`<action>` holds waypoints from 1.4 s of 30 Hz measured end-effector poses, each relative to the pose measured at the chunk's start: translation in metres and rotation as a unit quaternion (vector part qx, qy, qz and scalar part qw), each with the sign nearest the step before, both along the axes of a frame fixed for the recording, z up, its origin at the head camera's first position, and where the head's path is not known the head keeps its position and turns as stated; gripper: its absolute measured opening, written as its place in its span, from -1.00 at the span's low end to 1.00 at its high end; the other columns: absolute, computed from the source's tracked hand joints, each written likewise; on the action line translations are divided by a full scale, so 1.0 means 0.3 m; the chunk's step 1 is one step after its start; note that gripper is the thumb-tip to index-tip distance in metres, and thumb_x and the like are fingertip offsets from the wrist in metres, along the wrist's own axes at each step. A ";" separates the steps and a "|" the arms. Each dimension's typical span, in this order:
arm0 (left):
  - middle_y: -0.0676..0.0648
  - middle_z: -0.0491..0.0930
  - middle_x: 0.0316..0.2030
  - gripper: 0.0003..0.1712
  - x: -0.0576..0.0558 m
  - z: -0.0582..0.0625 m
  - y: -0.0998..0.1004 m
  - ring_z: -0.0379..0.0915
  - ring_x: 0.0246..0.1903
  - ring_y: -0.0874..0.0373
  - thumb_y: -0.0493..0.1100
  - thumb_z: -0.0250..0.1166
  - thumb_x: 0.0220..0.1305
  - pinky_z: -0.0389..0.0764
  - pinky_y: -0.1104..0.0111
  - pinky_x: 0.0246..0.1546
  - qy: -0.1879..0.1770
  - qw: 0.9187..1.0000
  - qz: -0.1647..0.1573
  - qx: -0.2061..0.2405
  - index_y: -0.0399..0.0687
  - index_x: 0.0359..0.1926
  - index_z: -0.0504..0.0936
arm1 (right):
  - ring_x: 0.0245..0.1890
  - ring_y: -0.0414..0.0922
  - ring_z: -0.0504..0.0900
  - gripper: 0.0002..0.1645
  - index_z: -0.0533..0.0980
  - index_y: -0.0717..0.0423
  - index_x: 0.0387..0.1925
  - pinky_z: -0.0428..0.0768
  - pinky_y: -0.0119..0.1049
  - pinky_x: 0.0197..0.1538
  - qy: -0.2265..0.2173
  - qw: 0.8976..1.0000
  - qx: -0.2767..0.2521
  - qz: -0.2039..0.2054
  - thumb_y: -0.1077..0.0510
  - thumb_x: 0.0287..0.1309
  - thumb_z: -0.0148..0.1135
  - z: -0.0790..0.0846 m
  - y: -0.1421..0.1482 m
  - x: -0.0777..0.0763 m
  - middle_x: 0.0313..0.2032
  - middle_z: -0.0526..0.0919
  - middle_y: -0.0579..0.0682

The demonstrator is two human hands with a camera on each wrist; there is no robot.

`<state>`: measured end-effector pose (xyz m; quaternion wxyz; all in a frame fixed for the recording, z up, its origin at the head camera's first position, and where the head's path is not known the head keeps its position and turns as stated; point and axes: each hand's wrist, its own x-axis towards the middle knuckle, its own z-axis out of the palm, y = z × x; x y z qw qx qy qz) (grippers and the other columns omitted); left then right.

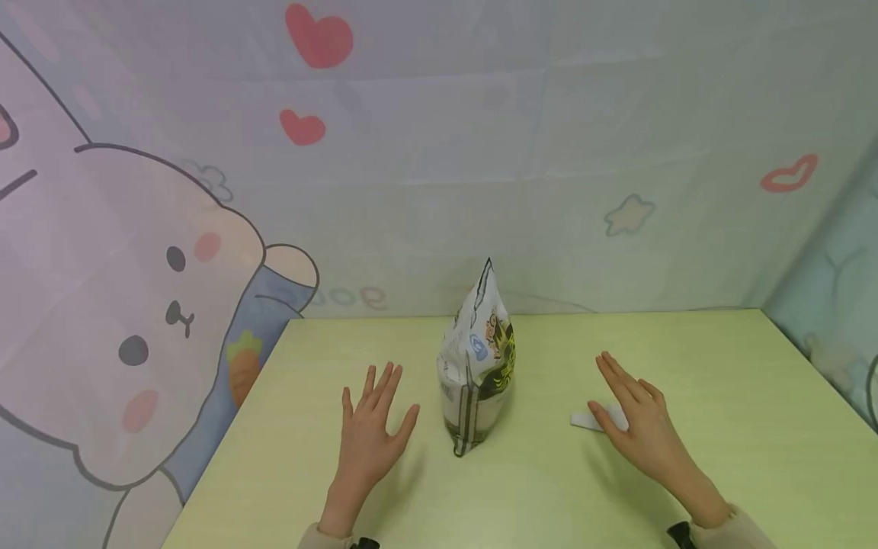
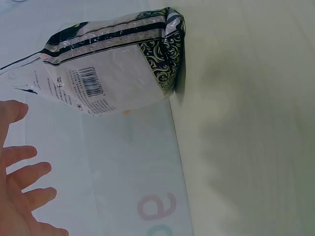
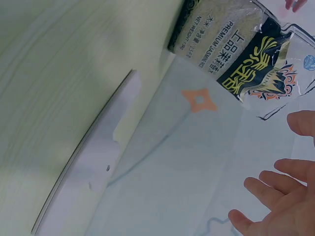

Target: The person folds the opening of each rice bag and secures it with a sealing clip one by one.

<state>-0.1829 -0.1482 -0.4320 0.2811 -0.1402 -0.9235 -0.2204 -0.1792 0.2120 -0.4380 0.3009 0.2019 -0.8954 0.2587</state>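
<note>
A white, black and gold bag of rice (image 1: 476, 366) stands upright on the table, its top pinched to a point. To its left, my left hand (image 1: 369, 438) hovers with spread fingers, holding nothing. Off to the right, my right hand (image 1: 645, 435) is held out flat with fingers straight, apart from the bag. Partly hidden behind that hand lies a long flat white thing (image 1: 585, 421), whose kind I cannot tell; the right wrist view shows its notched edge. A barcode side of the rice bag (image 2: 106, 78) faces the left wrist view, while its printed front (image 3: 216, 39) shows in the right.
The pale yellow-green table (image 1: 549, 503) reaches back to a cloth backdrop (image 1: 480, 152) with a cartoon rabbit, hearts and a star. Another cloth (image 1: 844, 290) hangs along the right side. A dark curved thing (image 1: 872, 393) shows at the right edge.
</note>
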 end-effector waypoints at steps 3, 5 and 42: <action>-0.04 0.32 0.22 -0.31 -0.002 0.007 0.007 0.11 0.28 -0.03 0.00 0.20 0.13 -0.07 -0.24 0.18 0.011 1.000 -0.008 0.015 0.10 0.28 0.20 | 0.14 0.02 0.38 -0.19 0.16 0.12 0.27 0.24 0.15 0.03 0.017 1.000 -0.012 0.006 0.24 -0.06 0.24 0.005 -0.008 -0.005 0.20 0.33 0.20; -0.06 0.35 0.20 -0.33 -0.003 0.011 0.013 0.16 0.25 -0.04 -0.02 0.21 0.12 -0.04 -0.23 0.17 0.020 0.999 -0.012 0.024 0.07 0.27 0.24 | 0.10 0.04 0.42 -0.21 0.20 0.16 0.25 0.28 0.12 0.02 0.029 0.999 -0.022 0.010 0.27 -0.08 0.25 0.009 -0.015 -0.008 0.17 0.37 0.21; -0.12 0.60 -0.17 -0.68 -0.007 0.045 0.102 0.48 -0.08 -0.02 -0.21 0.23 0.08 0.33 -0.07 -0.02 0.110 0.990 -0.058 0.058 -0.11 -0.07 0.55 | -0.21 -0.02 0.56 -0.55 0.54 0.22 -0.16 0.36 -0.62 -0.08 0.079 0.987 -0.129 0.048 0.44 -0.23 0.30 0.094 -0.149 -0.034 -0.23 0.65 0.05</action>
